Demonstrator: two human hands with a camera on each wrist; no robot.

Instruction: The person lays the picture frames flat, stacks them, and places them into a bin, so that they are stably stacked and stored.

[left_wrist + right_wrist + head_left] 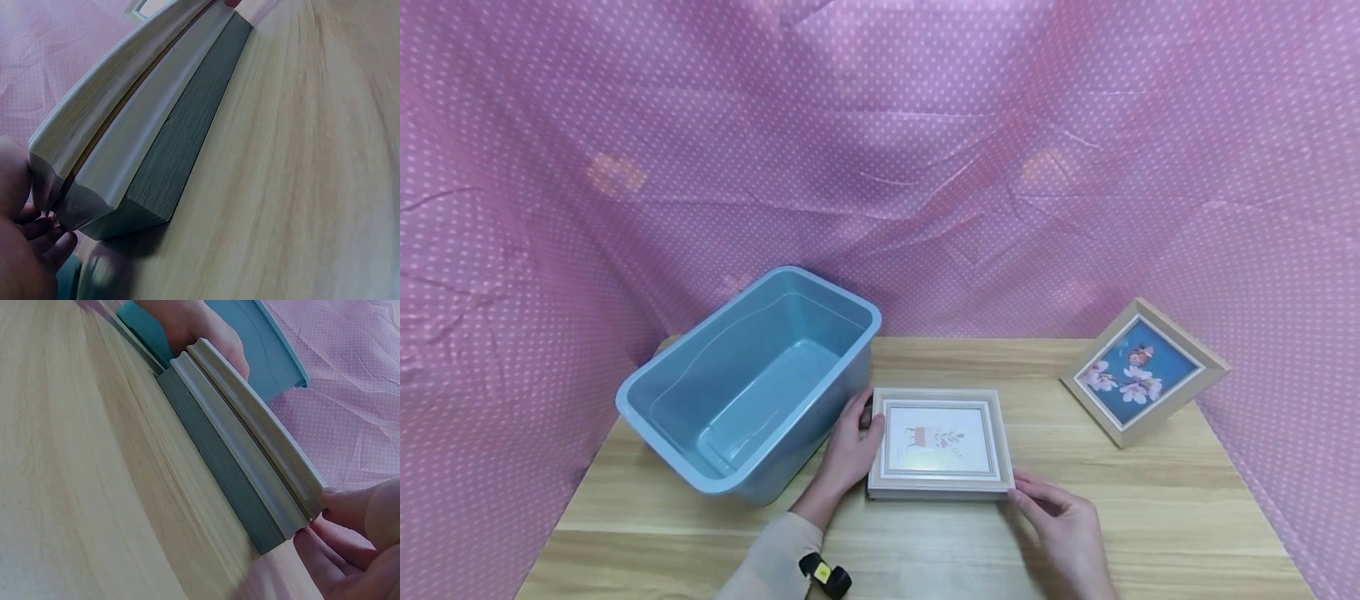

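A stack of picture frames lies flat on the wooden table. On top is a cream picture frame (936, 437) with a drawing of a plant. Beneath it, the left wrist view shows a pale silvery frame (128, 125) over a dark grey frame (172, 150). My left hand (853, 446) grips the stack's left side, the thumb near the top edge and the fingers bent at the side. At the near right corner, my right hand (1063, 521) pinches the top frame (262, 431) between thumb and fingers; some fingertips touch the silvery frame below.
Left of the stack stands a blue plastic bin (748, 400), close to my left forearm. At the right back, another picture frame (1138, 375) with a blossom photo stands tilted on the wooden table (940, 550). Pink dotted cloth (910, 167) hangs around the back and sides.
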